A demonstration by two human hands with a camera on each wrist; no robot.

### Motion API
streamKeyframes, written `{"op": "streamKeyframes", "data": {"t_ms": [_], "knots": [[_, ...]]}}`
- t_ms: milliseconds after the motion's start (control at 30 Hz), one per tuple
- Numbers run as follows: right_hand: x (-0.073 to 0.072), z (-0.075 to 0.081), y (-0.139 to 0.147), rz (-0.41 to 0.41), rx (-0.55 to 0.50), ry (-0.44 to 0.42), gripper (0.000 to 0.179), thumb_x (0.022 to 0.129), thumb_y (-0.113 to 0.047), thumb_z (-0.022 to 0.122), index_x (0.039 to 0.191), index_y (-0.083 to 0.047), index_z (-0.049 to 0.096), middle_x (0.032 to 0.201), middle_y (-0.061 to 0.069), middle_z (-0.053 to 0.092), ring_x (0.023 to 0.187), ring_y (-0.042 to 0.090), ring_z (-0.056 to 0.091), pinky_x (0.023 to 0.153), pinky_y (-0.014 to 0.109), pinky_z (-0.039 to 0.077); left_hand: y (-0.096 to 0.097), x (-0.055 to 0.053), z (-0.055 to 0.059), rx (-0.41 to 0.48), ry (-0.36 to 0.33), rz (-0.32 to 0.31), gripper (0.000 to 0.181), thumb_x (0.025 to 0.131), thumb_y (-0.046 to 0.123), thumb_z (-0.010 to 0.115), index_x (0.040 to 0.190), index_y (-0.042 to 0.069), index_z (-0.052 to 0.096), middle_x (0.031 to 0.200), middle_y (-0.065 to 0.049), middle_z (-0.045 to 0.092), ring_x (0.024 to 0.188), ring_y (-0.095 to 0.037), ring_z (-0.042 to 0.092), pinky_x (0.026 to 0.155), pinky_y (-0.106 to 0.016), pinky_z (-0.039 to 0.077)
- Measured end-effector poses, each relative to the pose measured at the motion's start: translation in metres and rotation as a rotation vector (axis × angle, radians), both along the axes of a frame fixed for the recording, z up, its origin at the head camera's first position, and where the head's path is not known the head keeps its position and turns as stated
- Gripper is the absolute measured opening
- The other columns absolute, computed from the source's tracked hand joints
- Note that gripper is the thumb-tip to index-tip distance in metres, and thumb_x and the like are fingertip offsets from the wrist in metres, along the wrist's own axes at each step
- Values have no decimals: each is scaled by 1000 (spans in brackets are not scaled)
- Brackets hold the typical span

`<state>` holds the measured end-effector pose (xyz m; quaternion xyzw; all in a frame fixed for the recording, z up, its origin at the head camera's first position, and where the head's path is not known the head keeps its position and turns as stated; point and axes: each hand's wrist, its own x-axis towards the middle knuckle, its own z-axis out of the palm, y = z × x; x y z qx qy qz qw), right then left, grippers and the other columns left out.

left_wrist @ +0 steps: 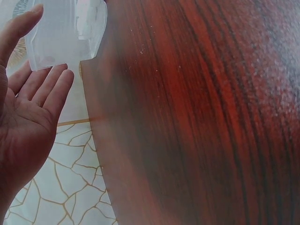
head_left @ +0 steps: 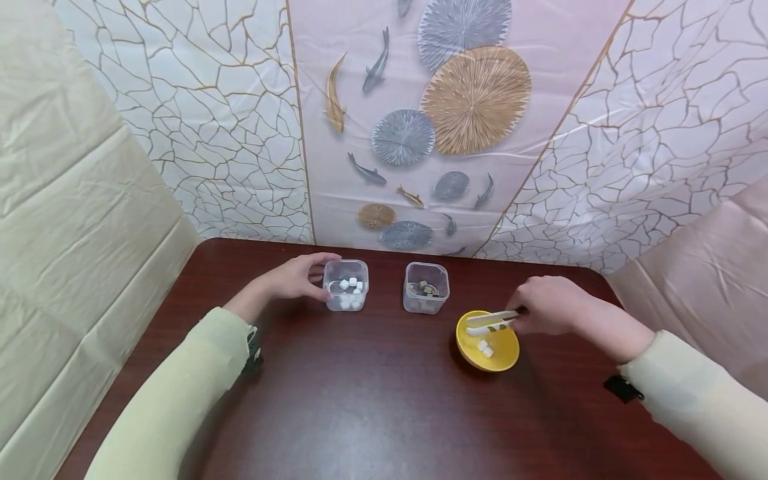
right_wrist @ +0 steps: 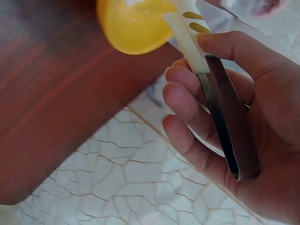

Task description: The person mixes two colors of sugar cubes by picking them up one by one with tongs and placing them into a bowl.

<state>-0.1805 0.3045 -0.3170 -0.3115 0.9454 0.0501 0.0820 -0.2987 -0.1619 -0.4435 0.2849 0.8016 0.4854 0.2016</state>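
White-tipped tongs [head_left: 492,319] in right hand [head_left: 546,303] over bowl [head_left: 507,353], left hand [head_left: 293,276] round clear box [head_left: 348,269]

The person beside this table [head_left: 384,413] has on long, plain sleeves, loose and a little creased. The left sleeve [head_left: 180,387], over the table's left side, is a pale yellow-green; the right sleeve [head_left: 699,393], over the table's right side, looks closer to cream. A small dark gadget [head_left: 252,353] sits beneath the left one, where it ends above the table, and a boxy black gadget [head_left: 624,389] beneath the right, their finer details too small to tell; the left hand [head_left: 294,277] and right hand [head_left: 547,305] are bare
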Motion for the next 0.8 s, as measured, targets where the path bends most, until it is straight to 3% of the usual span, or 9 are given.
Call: {"op": "streamKeyframes", "data": {"t_ms": [200,400,567,800], "knots": [[-3,25,-16,22,-64,36,27,84,-24,81,69,-30,60,63,-15,42,59,6,40,49,29,32,1,1,1,-12,-5,9,86,86,0,85,159,-5,40,162,-27,43,150,-45,44,122,-51,40],[-13,40,-45,79,-84,86,22,86,-26,80,73,-31,64,61,-16,44,59,9,44,49,34,38,1,2,0,-13,-5,8,85,86,1,85,159,-4,41,161,-27,44,150,-47,43,122,-53,40],[-27,43,-75,120,-89,69,19,89,-24,77,74,-29,65,62,-13,44,59,9,45,50,33,36,0,2,0,-7,-6,6,85,87,1,85,159,-4,41,160,-27,45,149,-48,43,122,-55,40],[-50,33,-116,164,-52,91,24,89,-25,75,70,-23,61,62,-9,43,58,14,44,51,34,35,2,4,0,3,-3,12,84,87,0,84,159,-4,41,160,-28,45,149,-47,45,122,-55,40]]}}
